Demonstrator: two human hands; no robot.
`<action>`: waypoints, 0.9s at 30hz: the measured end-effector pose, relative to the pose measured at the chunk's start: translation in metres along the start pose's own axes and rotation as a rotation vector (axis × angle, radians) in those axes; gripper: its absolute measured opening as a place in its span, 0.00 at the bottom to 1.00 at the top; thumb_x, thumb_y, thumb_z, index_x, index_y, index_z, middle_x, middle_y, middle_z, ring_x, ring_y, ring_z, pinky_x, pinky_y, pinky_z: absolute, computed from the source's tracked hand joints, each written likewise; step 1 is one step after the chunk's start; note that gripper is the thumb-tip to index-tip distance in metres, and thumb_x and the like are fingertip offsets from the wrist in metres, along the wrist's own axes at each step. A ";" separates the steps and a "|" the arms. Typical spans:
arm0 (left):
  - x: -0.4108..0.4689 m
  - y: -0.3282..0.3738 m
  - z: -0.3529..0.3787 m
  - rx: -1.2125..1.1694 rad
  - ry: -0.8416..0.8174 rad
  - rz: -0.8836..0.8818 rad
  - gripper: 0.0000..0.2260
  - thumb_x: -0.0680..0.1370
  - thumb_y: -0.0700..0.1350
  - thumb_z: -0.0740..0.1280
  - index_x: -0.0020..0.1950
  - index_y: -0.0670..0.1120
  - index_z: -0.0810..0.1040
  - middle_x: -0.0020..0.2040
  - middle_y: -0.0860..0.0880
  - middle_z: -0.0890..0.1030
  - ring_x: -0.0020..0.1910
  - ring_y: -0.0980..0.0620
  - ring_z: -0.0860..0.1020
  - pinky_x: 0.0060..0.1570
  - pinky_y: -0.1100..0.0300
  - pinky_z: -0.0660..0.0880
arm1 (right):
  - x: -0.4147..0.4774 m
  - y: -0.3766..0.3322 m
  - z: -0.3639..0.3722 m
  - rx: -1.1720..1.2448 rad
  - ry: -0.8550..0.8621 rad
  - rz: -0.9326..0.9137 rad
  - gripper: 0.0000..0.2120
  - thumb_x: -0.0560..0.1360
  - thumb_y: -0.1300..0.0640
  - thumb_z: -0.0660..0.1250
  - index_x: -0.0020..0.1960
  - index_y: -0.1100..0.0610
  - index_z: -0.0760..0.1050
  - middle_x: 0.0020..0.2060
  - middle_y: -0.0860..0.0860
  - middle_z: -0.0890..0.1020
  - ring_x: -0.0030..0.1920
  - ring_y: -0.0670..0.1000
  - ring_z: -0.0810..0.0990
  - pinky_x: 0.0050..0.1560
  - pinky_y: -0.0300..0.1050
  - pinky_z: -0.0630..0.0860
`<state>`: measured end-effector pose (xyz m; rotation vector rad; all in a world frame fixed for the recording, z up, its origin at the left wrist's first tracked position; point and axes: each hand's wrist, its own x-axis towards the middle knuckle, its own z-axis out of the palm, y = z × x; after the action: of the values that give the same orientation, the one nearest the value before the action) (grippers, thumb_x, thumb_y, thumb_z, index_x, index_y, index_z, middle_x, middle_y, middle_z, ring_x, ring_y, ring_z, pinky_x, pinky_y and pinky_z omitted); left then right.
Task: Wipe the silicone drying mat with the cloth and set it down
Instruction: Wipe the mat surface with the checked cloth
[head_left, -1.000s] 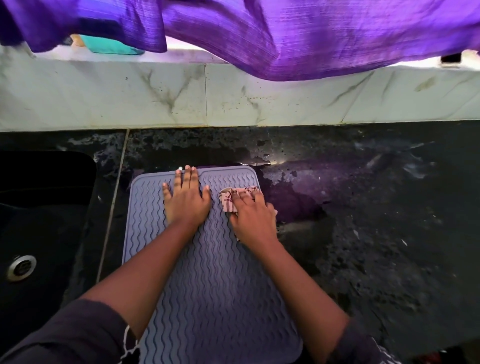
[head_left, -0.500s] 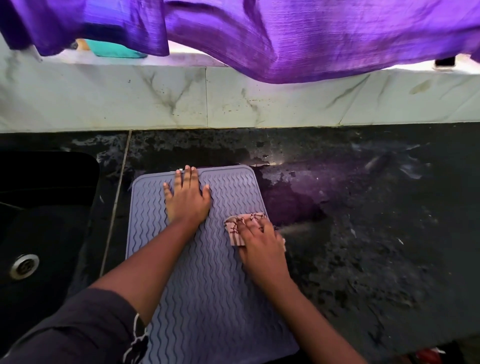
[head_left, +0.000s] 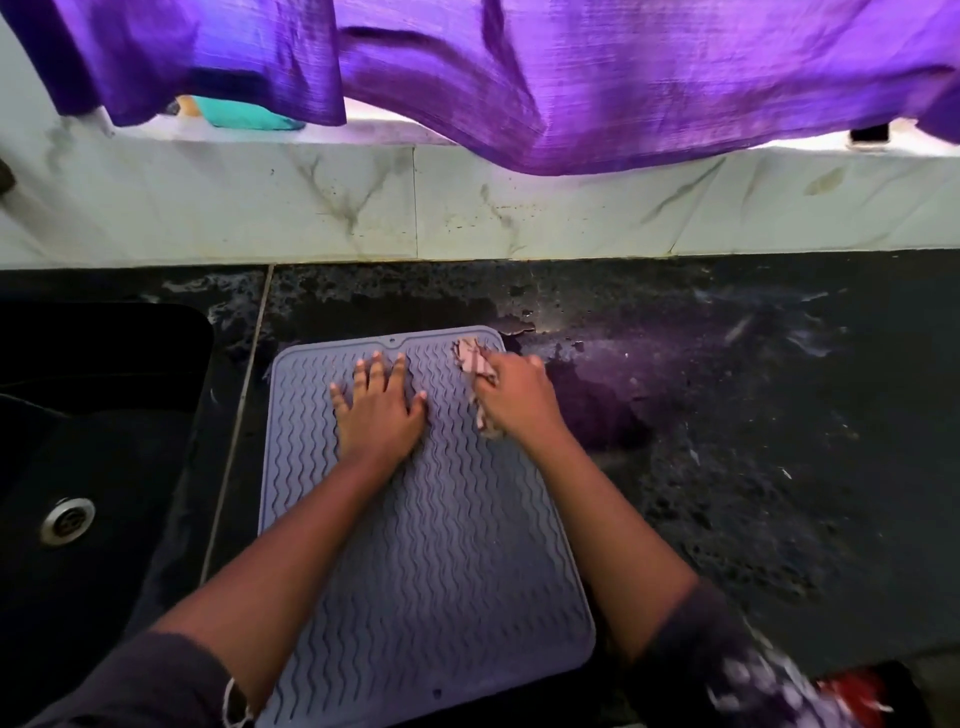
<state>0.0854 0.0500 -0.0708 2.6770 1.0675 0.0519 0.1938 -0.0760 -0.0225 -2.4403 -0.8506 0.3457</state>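
Observation:
A grey silicone drying mat (head_left: 441, 561) with wavy ridges lies flat on the dark counter. My left hand (head_left: 378, 413) presses palm-down on the mat's far half, fingers spread, holding nothing. My right hand (head_left: 517, 397) grips a small pink patterned cloth (head_left: 474, 358) and presses it on the mat's far right corner. Most of the cloth is hidden under the hand; bits stick out at the fingertips and the palm's left side.
A black sink (head_left: 88, 467) with a metal drain (head_left: 67, 519) sits left of the mat. The wet black stone counter (head_left: 727, 441) extends right. A marble backsplash (head_left: 415, 208) runs along the back, with purple fabric (head_left: 571, 78) hanging above it.
My right hand slid the cloth back along the mat's right side, then forward up to the far right corner. My left hand has stayed pressed in place.

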 end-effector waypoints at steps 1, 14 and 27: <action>-0.003 0.000 0.004 0.006 -0.015 -0.010 0.27 0.81 0.60 0.47 0.78 0.53 0.47 0.79 0.46 0.48 0.78 0.45 0.43 0.72 0.41 0.38 | 0.011 0.001 0.006 -0.129 -0.048 -0.044 0.18 0.77 0.46 0.59 0.63 0.51 0.72 0.58 0.54 0.78 0.63 0.57 0.69 0.60 0.59 0.70; -0.007 0.002 0.010 0.030 0.013 -0.052 0.26 0.81 0.59 0.44 0.78 0.55 0.45 0.79 0.49 0.46 0.78 0.48 0.42 0.72 0.38 0.39 | -0.043 0.013 0.031 -0.358 -0.033 -0.170 0.25 0.76 0.48 0.60 0.70 0.55 0.65 0.69 0.54 0.70 0.70 0.57 0.62 0.66 0.54 0.62; -0.005 0.000 0.011 0.035 0.001 -0.039 0.27 0.81 0.59 0.44 0.78 0.54 0.45 0.79 0.48 0.46 0.78 0.47 0.42 0.71 0.38 0.38 | -0.073 0.002 0.007 -0.253 -0.128 -0.082 0.18 0.77 0.51 0.61 0.65 0.56 0.71 0.59 0.53 0.76 0.62 0.55 0.70 0.61 0.53 0.71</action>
<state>0.0831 0.0440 -0.0807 2.6861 1.1311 0.0269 0.1356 -0.1213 -0.0245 -2.6265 -1.1060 0.3881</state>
